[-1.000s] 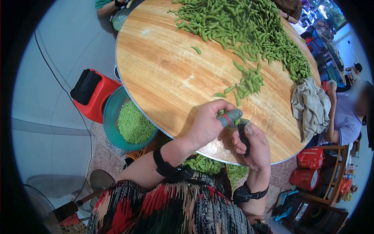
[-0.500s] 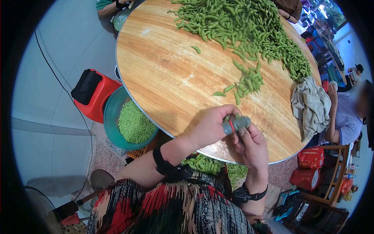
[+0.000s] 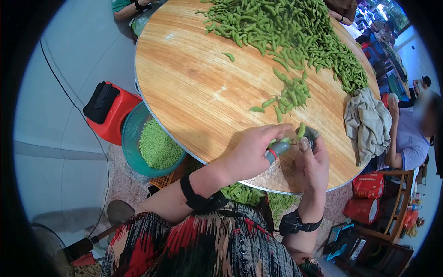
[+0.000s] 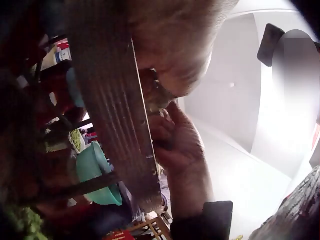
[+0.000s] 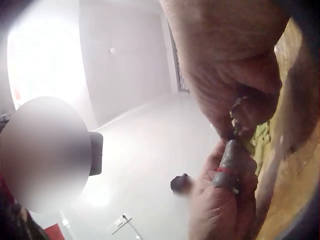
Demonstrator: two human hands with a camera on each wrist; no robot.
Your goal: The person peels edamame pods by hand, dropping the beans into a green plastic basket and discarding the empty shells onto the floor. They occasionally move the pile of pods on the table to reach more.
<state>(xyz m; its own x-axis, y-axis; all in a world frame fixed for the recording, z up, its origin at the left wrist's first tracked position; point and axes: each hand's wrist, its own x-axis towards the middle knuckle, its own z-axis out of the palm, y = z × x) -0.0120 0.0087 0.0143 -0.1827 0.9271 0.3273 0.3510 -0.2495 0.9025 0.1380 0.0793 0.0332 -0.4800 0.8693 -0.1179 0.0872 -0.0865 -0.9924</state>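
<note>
Above the near edge of the round wooden table (image 3: 184,83), my left hand (image 3: 249,154) grips green edamame pods (image 3: 285,139). Its thumb wears a grey cover (image 3: 279,148) with a red band, also seen in the right wrist view. Just to the right, my right hand (image 3: 315,161) pinches one upright edamame pod (image 3: 301,129) between its thumb and a finger in a dark grey cover (image 3: 313,134). In both wrist views the hands meet at their fingertips, and the fingers hide most of what they hold. A small cluster of pods (image 3: 295,94) lies just beyond them.
A large heap of pods (image 3: 272,27) spreads over the far side. A grey cloth (image 3: 367,122) lies at the right edge. Below the left edge stands a teal basket (image 3: 131,152) of shelled beans (image 3: 159,145), beside a red container (image 3: 110,111). Another person (image 3: 410,129) sits at right.
My hands were close together, the left thumb cover over the right fingers. Now the right hand has shifted right and turned, and an upright pod shows at its thumb.
</note>
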